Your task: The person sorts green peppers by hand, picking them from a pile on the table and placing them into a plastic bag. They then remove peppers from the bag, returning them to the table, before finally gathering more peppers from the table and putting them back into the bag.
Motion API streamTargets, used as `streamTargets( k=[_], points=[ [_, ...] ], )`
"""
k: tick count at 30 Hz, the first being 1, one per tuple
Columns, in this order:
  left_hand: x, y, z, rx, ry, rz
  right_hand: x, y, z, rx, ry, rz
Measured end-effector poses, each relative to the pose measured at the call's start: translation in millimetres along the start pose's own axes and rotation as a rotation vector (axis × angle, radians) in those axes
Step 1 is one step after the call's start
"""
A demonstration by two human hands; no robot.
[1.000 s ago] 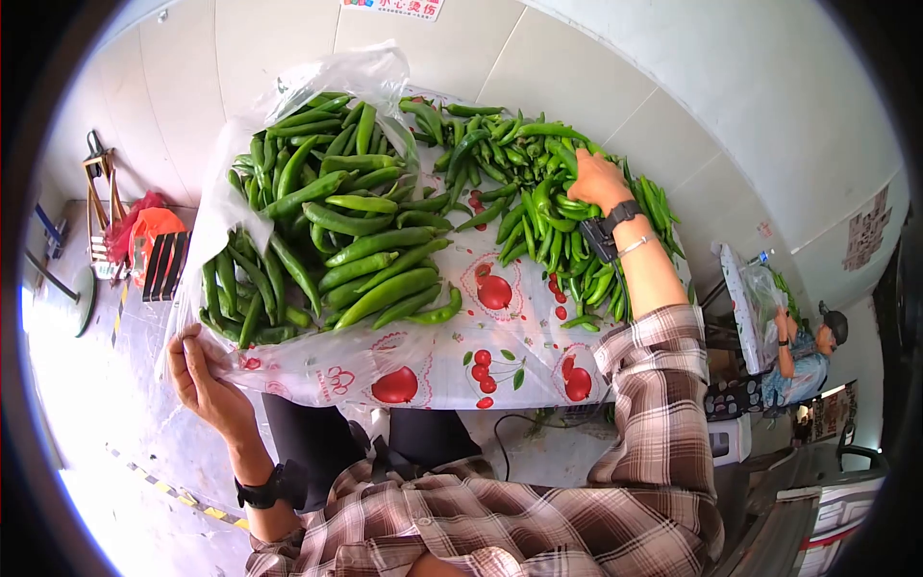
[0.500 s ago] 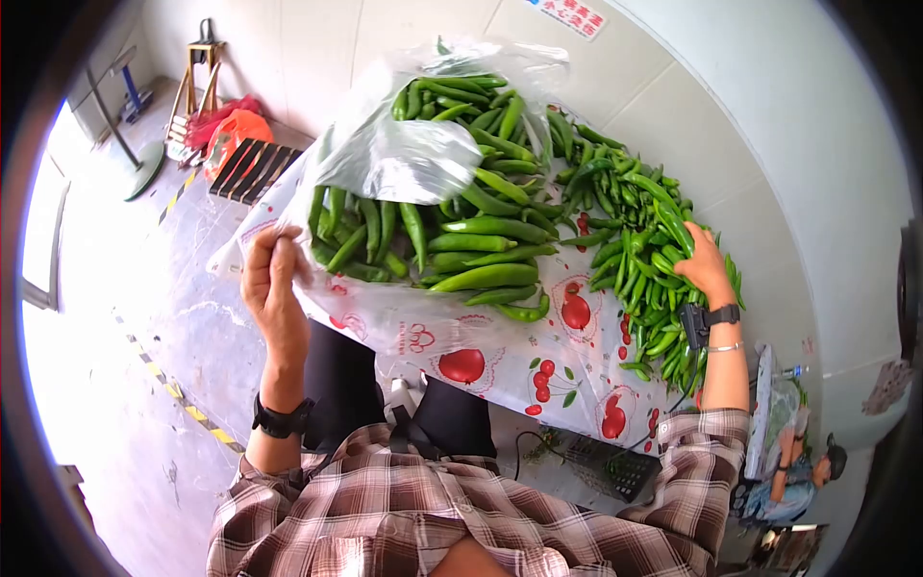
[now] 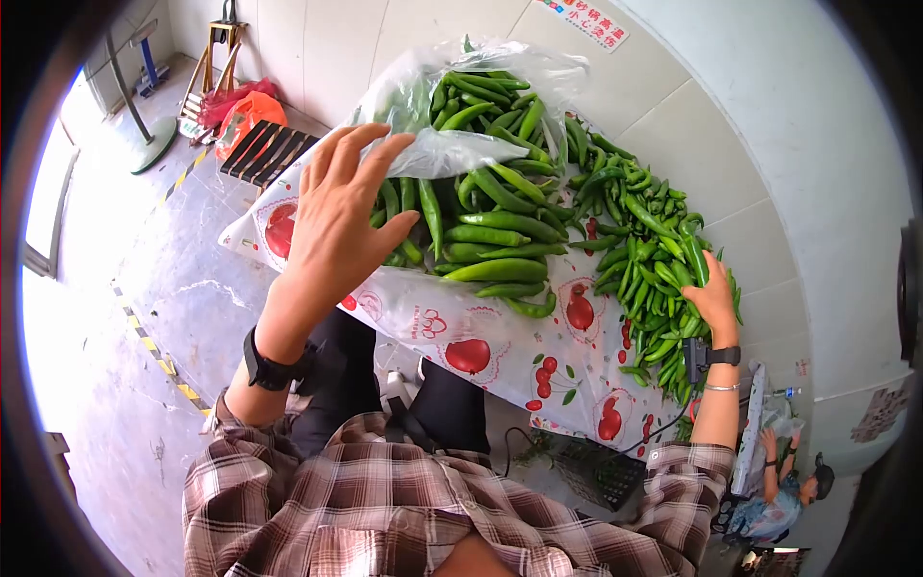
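Note:
My left hand [image 3: 341,216] is raised with its fingers spread above the left side of a clear plastic bag [image 3: 466,157]. The bag lies open on its side, full of large green chili peppers [image 3: 500,269], several of them lined up near its front. On the right, my right hand [image 3: 712,296] reaches into a loose heap of green chili peppers [image 3: 639,279]. Its thumb and fingers close around one long green chili pepper [image 3: 692,252] at the heap's upper right side.
A white cloth with red fruit prints [image 3: 510,380] covers the table. Below its right edge is a dark plastic crate [image 3: 601,471]. A slatted stool [image 3: 264,154] stands behind at left, near an orange bag [image 3: 250,117]. Another person [image 3: 784,500] works at far right.
My left hand has let go of the bag's left edge, opened and moved up and right over the bag. The bag's upper flap has settled lower. My right hand has shifted slightly down.

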State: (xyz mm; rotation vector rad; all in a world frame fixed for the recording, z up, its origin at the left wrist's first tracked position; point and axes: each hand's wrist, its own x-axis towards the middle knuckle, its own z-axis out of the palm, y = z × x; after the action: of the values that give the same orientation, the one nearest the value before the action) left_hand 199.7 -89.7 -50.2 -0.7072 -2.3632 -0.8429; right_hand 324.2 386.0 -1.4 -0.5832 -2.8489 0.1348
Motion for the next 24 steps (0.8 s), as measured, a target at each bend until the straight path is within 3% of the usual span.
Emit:
streamTargets(
  k=[4,6,8,10,12,16,18,22,24],
  points=[
    [14,-12,14,0.113,-0.032,0.070,-8,4,6,-0.071,0.031,-0.083],
    [18,-25,21,0.149,0.044,0.108,-9,5,9,-0.061,0.049,-0.077],
    [20,-37,21,-0.042,-0.037,-0.046,-8,1,7,-0.050,0.072,-0.082],
    [23,-45,19,-0.024,0.080,-0.052,-8,3,-1,0.092,0.077,0.046],
    [24,-59,14,-0.555,0.101,-0.351,-2,27,-6,0.348,0.058,0.132],
    [24,-77,3,-1.070,0.234,-0.426,-19,-19,-48,0.726,0.040,0.248],
    [23,-79,4,-1.122,0.278,-0.451,-23,-50,-60,0.835,0.038,0.290],
    [25,-74,3,-1.189,0.371,-0.457,-31,-138,-61,1.010,0.016,0.116],
    [27,-73,3,-1.197,0.397,-0.439,-24,-165,-55,1.125,-0.186,0.001]
  ],
)
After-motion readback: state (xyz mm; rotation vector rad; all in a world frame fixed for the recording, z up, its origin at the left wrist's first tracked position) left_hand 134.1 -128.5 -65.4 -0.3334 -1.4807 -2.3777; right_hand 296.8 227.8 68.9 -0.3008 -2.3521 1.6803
